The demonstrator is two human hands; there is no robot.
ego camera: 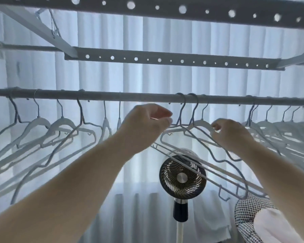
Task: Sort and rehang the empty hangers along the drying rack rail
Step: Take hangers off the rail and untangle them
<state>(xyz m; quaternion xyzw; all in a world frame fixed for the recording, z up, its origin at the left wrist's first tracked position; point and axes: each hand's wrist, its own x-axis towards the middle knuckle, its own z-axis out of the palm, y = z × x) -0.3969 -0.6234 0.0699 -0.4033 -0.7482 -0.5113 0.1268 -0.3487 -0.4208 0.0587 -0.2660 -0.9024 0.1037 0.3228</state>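
At the frame's centre, a person's left hand (144,126) pinches a white hanger (181,127) near its neck while the right hand (231,133) grips its shoulder, its hook looped over the drying rack rail (147,97) crossing mid-frame.

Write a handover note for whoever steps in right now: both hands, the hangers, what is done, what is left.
Left hand: raised under the grey round rail, fingers curled at a thin white wire hanger; grip unclear.
Right hand: pinching the shoulder of a broad white plastic hanger hooked mid-rail.
Hangers: a spread group on the left, a tight bunch on the right, three hooks in the middle between the hands.
Done: every visible hanger is on the rail.
Left: space the middle ones and sort by type. A dark round fan stands below.
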